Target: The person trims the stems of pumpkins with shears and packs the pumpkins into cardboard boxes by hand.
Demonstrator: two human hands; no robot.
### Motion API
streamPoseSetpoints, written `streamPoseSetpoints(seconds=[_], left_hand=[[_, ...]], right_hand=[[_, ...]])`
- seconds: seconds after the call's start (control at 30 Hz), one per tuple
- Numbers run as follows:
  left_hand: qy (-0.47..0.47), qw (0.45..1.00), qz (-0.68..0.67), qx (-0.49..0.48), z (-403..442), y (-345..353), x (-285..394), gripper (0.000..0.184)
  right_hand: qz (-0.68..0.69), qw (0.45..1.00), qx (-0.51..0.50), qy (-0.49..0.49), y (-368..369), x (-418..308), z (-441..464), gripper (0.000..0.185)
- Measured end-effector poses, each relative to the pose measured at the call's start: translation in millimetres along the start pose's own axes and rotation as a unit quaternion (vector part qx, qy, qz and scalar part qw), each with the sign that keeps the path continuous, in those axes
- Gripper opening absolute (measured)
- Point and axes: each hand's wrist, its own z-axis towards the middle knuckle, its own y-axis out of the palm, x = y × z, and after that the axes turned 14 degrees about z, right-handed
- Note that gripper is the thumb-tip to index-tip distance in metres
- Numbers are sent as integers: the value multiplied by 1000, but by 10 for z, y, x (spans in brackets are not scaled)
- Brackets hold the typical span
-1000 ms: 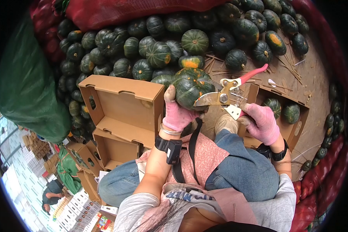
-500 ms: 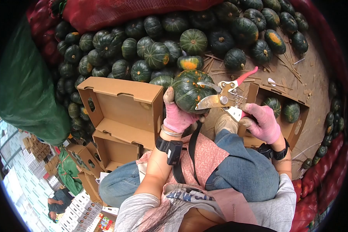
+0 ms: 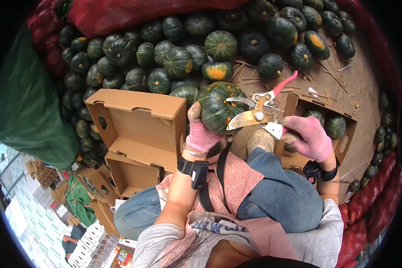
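My left hand [image 3: 202,132], in a pink glove, is wrapped round a dark green pumpkin [image 3: 219,105] with orange scars and holds it up before me. In my gloved right hand [image 3: 309,137] is the lower handle of a pair of pruning shears [image 3: 257,115]. The upper red handle sticks up free, and a coiled spring shows between the handles. The blades are spread apart, their tips over the right side of the pumpkin. Whether the tips touch the skin I cannot tell.
Many green pumpkins [image 3: 165,53] are piled ahead. Cardboard boxes [image 3: 140,123] stand at my left, and another box [image 3: 344,117] with pumpkins is at my right. Cut stems [image 3: 337,76] litter the floor. Red net sacks [image 3: 366,192] lie at right; another person [image 3: 75,236] is far left.
My right hand has shifted slightly right and opened a little around the lower handle. The pumpkin has turned slightly in my left hand.
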Motion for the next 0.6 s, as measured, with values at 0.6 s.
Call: streamPoseSetpoints(seconds=[0.6], left_hand=[[6,1000,-18,-7,-3,5,46,92]], right_hand=[[-41,998,41,-25,81,-39,-18,24]])
